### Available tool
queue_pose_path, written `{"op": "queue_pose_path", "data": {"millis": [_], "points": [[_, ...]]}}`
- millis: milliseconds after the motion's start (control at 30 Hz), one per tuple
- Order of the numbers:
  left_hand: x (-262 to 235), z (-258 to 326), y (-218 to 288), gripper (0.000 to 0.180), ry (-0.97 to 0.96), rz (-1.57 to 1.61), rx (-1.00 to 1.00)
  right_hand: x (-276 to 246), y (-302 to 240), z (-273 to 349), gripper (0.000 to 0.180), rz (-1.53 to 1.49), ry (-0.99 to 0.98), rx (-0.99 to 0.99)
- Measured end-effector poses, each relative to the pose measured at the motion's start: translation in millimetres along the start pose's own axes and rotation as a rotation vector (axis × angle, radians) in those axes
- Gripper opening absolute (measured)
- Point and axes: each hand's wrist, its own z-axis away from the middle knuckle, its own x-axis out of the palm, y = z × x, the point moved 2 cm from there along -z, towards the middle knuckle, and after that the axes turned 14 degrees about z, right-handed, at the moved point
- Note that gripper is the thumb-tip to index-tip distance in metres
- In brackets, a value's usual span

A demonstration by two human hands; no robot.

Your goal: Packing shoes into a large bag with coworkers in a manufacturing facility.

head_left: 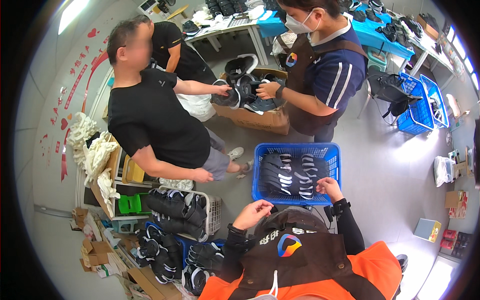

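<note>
In front of me stands a blue plastic basket holding stacked black shoe uppers with white edges, laid in two rows. My left hand is at its near left corner, fingers curled together in front of my body; what they hold, if anything, is hidden. Over the near right corner hovers my right hand, its fingers loosely bent and apart, with nothing visible in them. Both forearms wear black sleeves and wrist straps.
Two people stand ahead by a cardboard box of dark shoes, their hands on the shoes; another person bends behind. A white crate of dark uppers stands left. Blue baskets and a chair are at right. Tables with shoe parts line the back.
</note>
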Motion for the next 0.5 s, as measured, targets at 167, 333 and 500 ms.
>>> {"op": "queue_pose_path", "data": {"millis": [167,333,500], "points": [[-2,0,-1,0.024,0.004,0.002,-0.004,2,1,-2,0.017,0.010,-0.003,0.009],[-7,2,-5,0.024,0.001,0.049,0.006,9,-1,-2,0.017,0.012,-0.013,0.005],[-8,4,-19,0.023,-0.007,0.092,0.018,15,2,-2,0.014,0.040,-0.017,-0.002]]}}
